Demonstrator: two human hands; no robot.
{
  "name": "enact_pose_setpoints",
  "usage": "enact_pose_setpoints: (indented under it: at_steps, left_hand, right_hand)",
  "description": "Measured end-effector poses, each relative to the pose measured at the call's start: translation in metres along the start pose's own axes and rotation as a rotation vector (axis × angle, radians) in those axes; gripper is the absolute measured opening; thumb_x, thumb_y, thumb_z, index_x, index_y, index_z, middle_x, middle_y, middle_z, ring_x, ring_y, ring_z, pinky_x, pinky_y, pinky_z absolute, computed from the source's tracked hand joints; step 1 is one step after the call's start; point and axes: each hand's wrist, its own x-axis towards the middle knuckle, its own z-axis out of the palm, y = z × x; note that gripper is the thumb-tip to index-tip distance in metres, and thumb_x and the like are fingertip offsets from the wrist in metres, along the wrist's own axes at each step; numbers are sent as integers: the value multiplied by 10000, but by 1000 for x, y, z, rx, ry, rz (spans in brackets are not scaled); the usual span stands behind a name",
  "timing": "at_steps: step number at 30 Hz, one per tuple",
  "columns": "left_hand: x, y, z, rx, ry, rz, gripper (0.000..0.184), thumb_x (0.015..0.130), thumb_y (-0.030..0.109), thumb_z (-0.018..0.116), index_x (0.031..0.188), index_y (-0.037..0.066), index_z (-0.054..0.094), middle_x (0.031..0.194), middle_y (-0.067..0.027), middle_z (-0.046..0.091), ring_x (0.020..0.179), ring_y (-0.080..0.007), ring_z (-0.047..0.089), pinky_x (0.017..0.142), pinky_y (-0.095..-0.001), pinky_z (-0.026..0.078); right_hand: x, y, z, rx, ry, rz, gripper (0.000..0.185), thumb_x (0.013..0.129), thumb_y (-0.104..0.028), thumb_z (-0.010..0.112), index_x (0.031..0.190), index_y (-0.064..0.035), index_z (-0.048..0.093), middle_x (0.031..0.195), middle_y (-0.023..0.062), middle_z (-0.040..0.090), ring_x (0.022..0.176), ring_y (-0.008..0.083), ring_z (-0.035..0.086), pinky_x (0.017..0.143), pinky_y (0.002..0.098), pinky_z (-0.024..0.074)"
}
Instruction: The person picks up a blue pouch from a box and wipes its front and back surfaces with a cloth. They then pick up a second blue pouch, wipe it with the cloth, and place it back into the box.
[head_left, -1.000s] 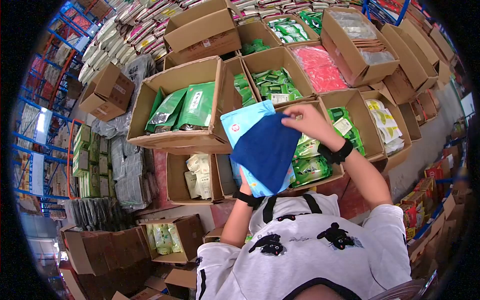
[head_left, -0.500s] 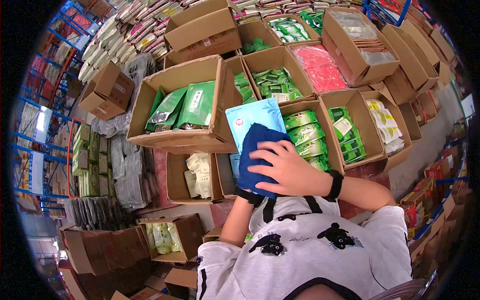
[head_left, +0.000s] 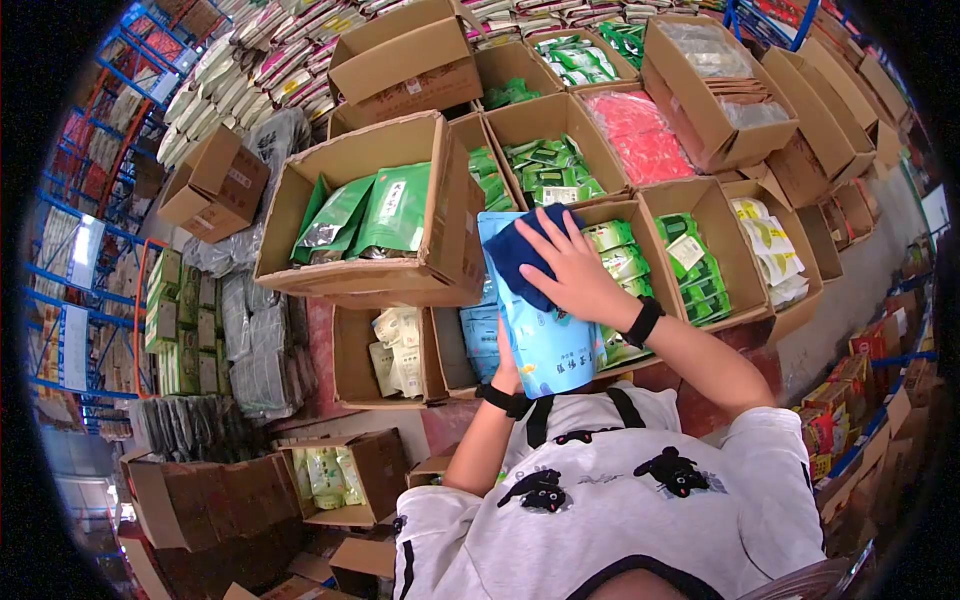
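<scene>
A light blue pouch (head_left: 550, 345) with printed lettering is held up in front of my body. My left hand (head_left: 507, 362) grips it along its left edge, with most of the fingers hidden behind. On the pouch's upper part lies a dark blue cloth (head_left: 515, 262), which my right hand (head_left: 575, 275) holds flat against the surface with fingers spread. Below and left of the pouch, more blue packets (head_left: 480, 335) sit in a carton. Just behind it is a carton with green-and-white packets (head_left: 622, 262).
A large open carton (head_left: 370, 285) with green bags stands left of my hands. Cartons of green packets (head_left: 555, 170), pink packets (head_left: 640, 130) and yellow-white packets (head_left: 768, 245) lie beyond. Stacked grey plastic bundles (head_left: 262, 350) and blue shelving (head_left: 75, 300) are at the left.
The cloth and my right hand have moved up the pouch, uncovering its lower printed part. The pouch has shifted toward my body and slightly right. More of my left hand shows now.
</scene>
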Motion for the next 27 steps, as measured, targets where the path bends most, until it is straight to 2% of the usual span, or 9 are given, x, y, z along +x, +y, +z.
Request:
enact_pose_setpoints:
  at_steps: [4, 6, 8, 9, 10, 16, 20, 22, 27]
  left_hand:
    - [0, -1, -1, 51, 106, 169, 632, 896, 524, 230, 1371, 110, 269, 1380, -128, 322, 1205, -317, 404, 1000, -451, 339]
    - [-5, 2, 3, -41, 162, 195, 641, 887, 525, 227, 1377, 113, 263, 1398, -123, 299, 1250, -305, 346, 1044, -443, 278]
    - [-3, -8, -39, -378, -337, 182, 675, 875, 534, 242, 1385, 91, 235, 1410, -139, 272, 1273, -319, 305, 1065, -449, 234]
    - [1, 1, -41, -404, -301, 142, 707, 869, 536, 248, 1384, 52, 213, 1412, -167, 251, 1284, -334, 280, 1078, -455, 201]
    - [4, 5, -41, -271, -105, 117, 706, 874, 519, 247, 1372, 19, 223, 1392, -190, 278, 1263, -347, 312, 1065, -464, 229]
    - [10, 2, -81, -179, -55, 107, 691, 877, 528, 261, 1362, 36, 262, 1350, -185, 351, 1213, -352, 377, 1019, -475, 303]
    - [6, 0, -103, -530, -269, 171, 646, 883, 502, 330, 1339, 45, 304, 1291, -162, 418, 1144, -343, 440, 974, -460, 353]
    - [-2, 3, -104, -144, 205, 215, 616, 880, 484, 367, 1311, 46, 334, 1249, -154, 454, 1097, -317, 474, 947, -452, 374]
    - [-10, -6, -69, -168, 221, 98, 599, 877, 470, 408, 1301, 52, 346, 1215, -143, 481, 1063, -304, 502, 924, -433, 397]
  right_hand:
    - [-24, -3, 8, 27, -29, -161, 626, 838, -384, 519, 1365, -128, 298, 1415, 220, 200, 1280, 459, 171, 1044, 509, 167]
    - [-44, -14, 5, 16, -74, -245, 726, 774, -494, 562, 1352, -124, 326, 1412, 225, 205, 1280, 475, 155, 1011, 583, 161]
    - [-63, -28, -7, 0, -159, -302, 809, 713, -547, 598, 1352, -132, 328, 1424, 214, 178, 1294, 466, 125, 1000, 612, 137]
    - [-70, -27, -6, 19, -194, -335, 877, 654, -570, 634, 1354, -140, 328, 1428, 208, 170, 1298, 463, 119, 995, 625, 125]
    - [-76, -28, -8, 39, -229, -351, 857, 652, -511, 668, 1352, -148, 332, 1435, 178, 177, 1305, 446, 121, 1000, 620, 128]
    - [-86, -2, -15, 118, -249, -415, 597, 731, -235, 675, 1280, -163, 451, 1352, 128, 379, 1297, 321, 262, 1039, 540, 171]
    - [-100, 51, -1, 1211, -294, 414, 297, 884, -201, 529, 1147, -63, 542, 1092, 61, 588, 980, 174, 572, 862, 324, 453]
    - [-97, 45, -17, 1750, 32, 674, 332, 886, -206, 528, 1164, -24, 509, 1072, 77, 593, 925, 182, 596, 803, 301, 485]
    - [-118, 71, -14, 1646, 35, 781, 372, 913, -192, 471, 1225, 6, 427, 1142, 95, 548, 1031, 198, 549, 888, 336, 446]
